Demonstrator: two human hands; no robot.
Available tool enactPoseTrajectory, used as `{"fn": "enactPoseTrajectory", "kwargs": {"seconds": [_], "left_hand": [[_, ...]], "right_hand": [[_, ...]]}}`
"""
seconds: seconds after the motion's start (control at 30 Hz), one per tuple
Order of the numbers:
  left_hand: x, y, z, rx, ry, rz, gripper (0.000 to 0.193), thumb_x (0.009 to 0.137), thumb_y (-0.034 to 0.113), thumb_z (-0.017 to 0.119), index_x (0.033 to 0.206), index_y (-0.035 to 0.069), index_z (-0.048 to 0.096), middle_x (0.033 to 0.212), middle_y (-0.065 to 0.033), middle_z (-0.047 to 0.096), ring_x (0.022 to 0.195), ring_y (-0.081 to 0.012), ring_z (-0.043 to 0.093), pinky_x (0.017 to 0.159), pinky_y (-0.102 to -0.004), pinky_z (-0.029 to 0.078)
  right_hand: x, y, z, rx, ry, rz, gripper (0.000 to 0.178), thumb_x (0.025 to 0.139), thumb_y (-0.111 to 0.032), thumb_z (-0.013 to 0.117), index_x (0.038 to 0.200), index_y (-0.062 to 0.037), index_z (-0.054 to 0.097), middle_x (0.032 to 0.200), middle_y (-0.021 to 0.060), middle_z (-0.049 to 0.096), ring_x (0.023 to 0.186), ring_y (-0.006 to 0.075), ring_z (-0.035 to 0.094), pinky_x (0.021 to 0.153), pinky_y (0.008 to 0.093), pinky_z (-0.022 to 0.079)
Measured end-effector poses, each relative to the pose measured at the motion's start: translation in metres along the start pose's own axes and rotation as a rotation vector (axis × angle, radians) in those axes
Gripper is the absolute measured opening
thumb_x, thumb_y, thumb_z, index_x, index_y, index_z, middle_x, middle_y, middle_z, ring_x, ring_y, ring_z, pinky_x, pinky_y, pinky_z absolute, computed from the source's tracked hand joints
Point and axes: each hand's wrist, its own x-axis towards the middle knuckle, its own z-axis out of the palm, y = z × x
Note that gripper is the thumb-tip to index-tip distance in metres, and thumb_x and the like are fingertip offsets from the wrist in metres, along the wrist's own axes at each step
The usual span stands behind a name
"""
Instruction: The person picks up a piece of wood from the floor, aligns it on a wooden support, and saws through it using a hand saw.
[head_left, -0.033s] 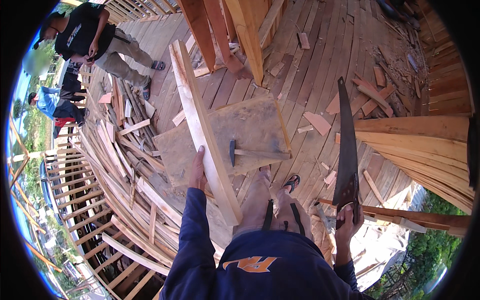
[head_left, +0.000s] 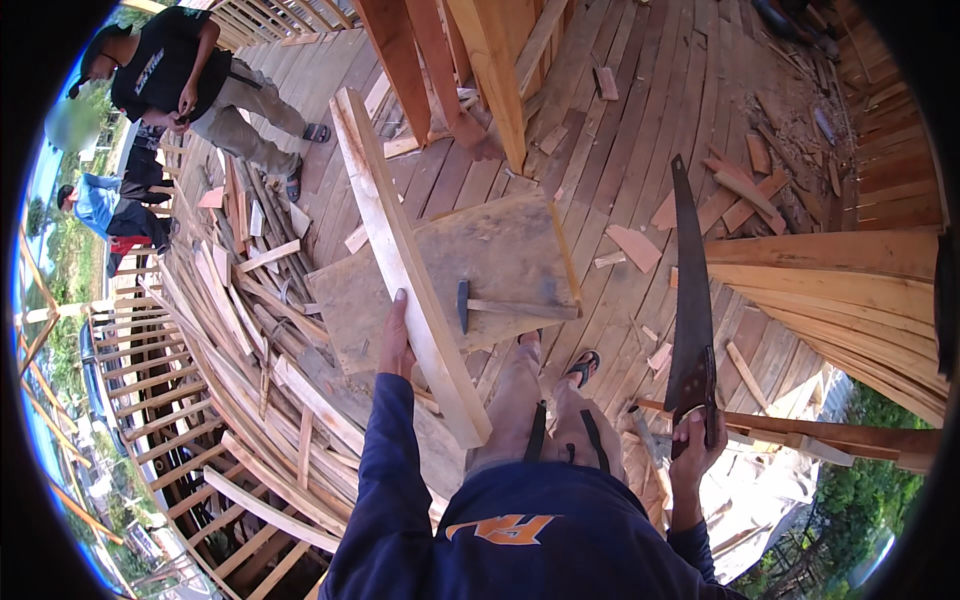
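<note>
Right hand (head_left: pixel 697 447), well right of the beam (head_left: pixel 405 265): fingers closed round the saw (head_left: pixel 692 300), blade pointing forward. Left hand (head_left: pixel 397 345) grips the beam's left edge, fingers partly hidden; beam's long axis runs forward-left. Hammer (head_left: pixel 510 308): right of beam.

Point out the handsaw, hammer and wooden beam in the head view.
Handsaw (head_left: pixel 692 290): head view, middle of the blade.
Hammer (head_left: pixel 515 308): head view, on the wooden handle.
Wooden beam (head_left: pixel 401 253): head view, pale long face, about midway along.
</note>
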Motion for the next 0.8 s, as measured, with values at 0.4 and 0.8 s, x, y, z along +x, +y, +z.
{"fn": "enactPoseTrajectory", "kwargs": {"seconds": [0.4, 0.8], "left_hand": [[0.050, -0.088, 0.143, -0.504, -0.045, 0.145, 0.062, 0.091, 0.043, 0.063, 0.136, 0.008, 0.042, 0.134, -0.0127, 0.049, 0.126, -0.0274, 0.044, 0.107, -0.0489, 0.034], [0.108, -0.150, 0.214, -0.743, -0.055, 0.065, 0.057, 0.093, 0.040, 0.060, 0.134, 0.004, 0.044, 0.132, -0.0114, 0.051, 0.122, -0.0276, 0.048, 0.105, -0.0459, 0.038]], "right_hand": [[-0.011, -0.009, -0.056, -0.001, 0.052, -0.030, 0.009, 0.092, -0.008, 0.056, 0.087, -0.0052, 0.049, 0.065, 0.0001, 0.043, 0.056, 0.0088, 0.041, 0.052, 0.0253, 0.038], [-0.018, 0.002, -0.057, 0.021, 0.094, -0.059, 0.008, 0.092, -0.008, 0.057, 0.093, -0.0038, 0.051, 0.068, 0.0018, 0.045, 0.058, 0.0105, 0.042, 0.053, 0.0269, 0.040]]}}
